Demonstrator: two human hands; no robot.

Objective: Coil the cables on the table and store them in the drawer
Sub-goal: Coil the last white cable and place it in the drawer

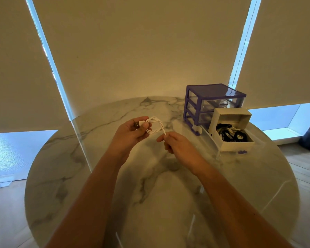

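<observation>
Above the desk's [64, 176] middle, the left grip [131, 133] clamps the coiled white cable [154, 126], its plug jutting left past the thumb. The right grip [175, 143] pinches the cable's loose end. Near the far right edge, the open drawer [229, 140] holds dark cables [231, 134].

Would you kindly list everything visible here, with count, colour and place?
White charging cable: one, white, coiled, held above the table between both hands.
Purple-framed clear plastic drawer unit: one, purple and clear, far right of the table.
Pulled-out clear drawer: one, clear, lowest, in front of the unit.
White cardboard box: one, white, in the drawer, holding black and white coiled cables.
Round marble table: one, white with grey veins.
Roller blinds: cream, behind.
Left hand: grips the coil.
Right hand: pinches the cable's end.
</observation>
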